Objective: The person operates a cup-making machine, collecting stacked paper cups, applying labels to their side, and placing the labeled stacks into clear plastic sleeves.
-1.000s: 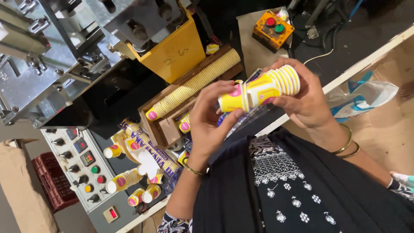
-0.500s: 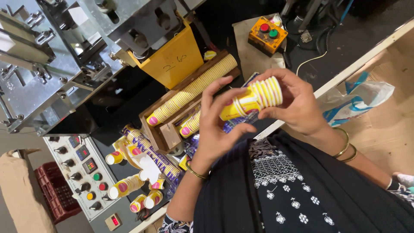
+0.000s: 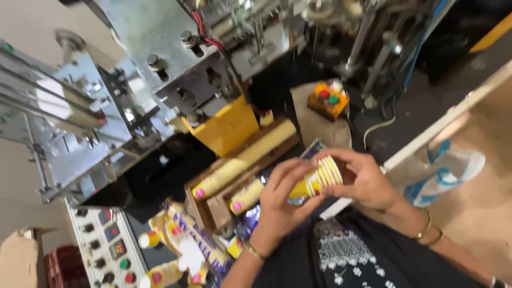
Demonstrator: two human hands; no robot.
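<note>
Now both my left hand (image 3: pixel 280 200) and right hand (image 3: pixel 362 181) grip the cup stack (image 3: pixel 314 181), lowered nearer the tray (image 3: pixel 213 205).

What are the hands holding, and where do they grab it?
A stack of yellow paper cups: the left hand grips the narrow end, the right hand the open rim end.

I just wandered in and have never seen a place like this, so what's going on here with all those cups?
A person holds a short stack of yellow paper cups in both hands, the left hand around its narrow end and the right hand at the rims. Below, long rows of nested cups lie in a wooden tray beside a metal machine with a control panel.
</note>
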